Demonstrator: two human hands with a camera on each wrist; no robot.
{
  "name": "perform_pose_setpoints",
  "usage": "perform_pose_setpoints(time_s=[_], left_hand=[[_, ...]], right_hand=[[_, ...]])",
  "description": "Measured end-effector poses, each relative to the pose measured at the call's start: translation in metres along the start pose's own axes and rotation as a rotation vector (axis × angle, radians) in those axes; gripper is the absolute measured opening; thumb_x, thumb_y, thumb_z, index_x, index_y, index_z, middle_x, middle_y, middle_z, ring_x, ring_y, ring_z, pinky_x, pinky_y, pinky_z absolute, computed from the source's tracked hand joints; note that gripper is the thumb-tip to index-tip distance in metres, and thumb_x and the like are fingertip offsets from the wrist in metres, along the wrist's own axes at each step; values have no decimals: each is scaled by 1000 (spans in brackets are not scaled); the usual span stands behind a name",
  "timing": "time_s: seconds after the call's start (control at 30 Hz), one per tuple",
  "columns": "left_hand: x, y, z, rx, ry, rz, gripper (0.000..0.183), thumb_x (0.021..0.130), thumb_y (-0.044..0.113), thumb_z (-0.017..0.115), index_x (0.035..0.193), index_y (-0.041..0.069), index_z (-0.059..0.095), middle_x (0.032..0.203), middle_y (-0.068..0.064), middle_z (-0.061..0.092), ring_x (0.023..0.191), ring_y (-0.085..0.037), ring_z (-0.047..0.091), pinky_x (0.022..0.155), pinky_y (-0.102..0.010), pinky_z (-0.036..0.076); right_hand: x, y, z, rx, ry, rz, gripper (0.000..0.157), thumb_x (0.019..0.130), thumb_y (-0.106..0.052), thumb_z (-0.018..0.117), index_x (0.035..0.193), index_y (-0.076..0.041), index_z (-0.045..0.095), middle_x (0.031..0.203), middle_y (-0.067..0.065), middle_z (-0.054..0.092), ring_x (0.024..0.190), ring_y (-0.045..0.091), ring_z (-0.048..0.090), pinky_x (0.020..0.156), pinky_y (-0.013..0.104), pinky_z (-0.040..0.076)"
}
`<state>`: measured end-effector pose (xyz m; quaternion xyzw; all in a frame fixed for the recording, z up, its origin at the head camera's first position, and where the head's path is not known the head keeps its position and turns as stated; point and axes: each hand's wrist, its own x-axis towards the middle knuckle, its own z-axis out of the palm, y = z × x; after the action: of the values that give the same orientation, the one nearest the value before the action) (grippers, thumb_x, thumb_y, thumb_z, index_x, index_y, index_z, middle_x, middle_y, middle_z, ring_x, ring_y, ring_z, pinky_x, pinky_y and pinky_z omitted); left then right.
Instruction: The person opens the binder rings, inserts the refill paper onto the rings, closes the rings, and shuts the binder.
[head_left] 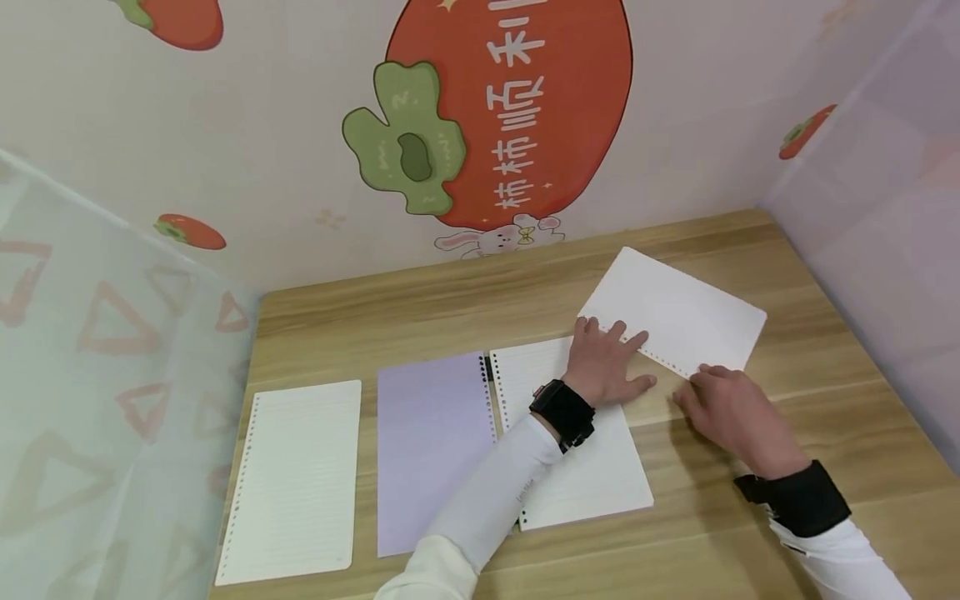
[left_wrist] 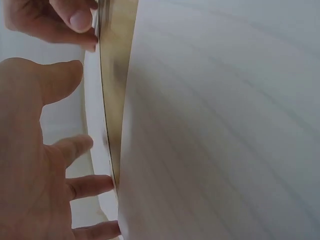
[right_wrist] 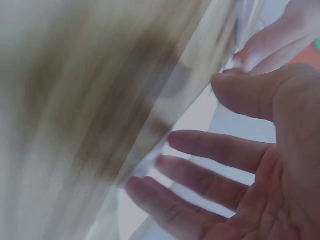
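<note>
A white hole-punched loose-leaf sheet lies slanted at the back right of the table. My left hand is spread flat over the top of an open loose-leaf notebook, its fingertips at the sheet's punched edge. The notebook has a lilac cover on the left and a lined page on the right, partly hidden by my left arm. My right hand is at the sheet's near corner, fingertips touching it. In the right wrist view its thumb stands apart from the fingers, with nothing pinched between them.
Another lined, hole-punched sheet lies at the left of the wooden table. A printed wall rises behind the table, with panels along the left and right sides.
</note>
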<state>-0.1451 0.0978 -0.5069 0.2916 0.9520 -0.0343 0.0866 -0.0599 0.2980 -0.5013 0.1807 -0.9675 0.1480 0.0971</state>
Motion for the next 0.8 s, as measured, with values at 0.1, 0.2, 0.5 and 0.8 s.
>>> perform_pose_setpoints(time_s=[0.1,0.2,0.5,0.8], left_hand=[[-2,0,0,14,6,34,75,92,82,33,157,46,41,153,8,47,139,-32,42,118,-49,20],[-8,-1,-1,14,13,66,69,93,79,36,153,46,48,153,7,47,145,-34,38,118,-50,21],[-19,3,-2,-20,-3,168,59,97,72,41,150,47,50,153,8,44,154,-31,28,120,-51,20],[-24,11,3,0,-19,227,57,98,70,41,149,45,50,156,7,42,155,-33,26,123,-52,19]], right_hand=[[-5,-9,-5,-7,-27,28,26,86,-13,76,67,-6,61,64,7,57,57,25,58,55,46,50],[-8,-15,-9,4,-88,85,21,87,-17,76,76,-1,68,70,11,63,62,32,64,58,51,52],[-2,-2,-13,40,-52,47,46,82,-13,82,118,12,69,121,34,63,104,54,62,80,64,52],[-5,0,-4,3,-261,199,69,84,-34,82,137,6,63,148,40,45,126,67,42,77,80,46]])
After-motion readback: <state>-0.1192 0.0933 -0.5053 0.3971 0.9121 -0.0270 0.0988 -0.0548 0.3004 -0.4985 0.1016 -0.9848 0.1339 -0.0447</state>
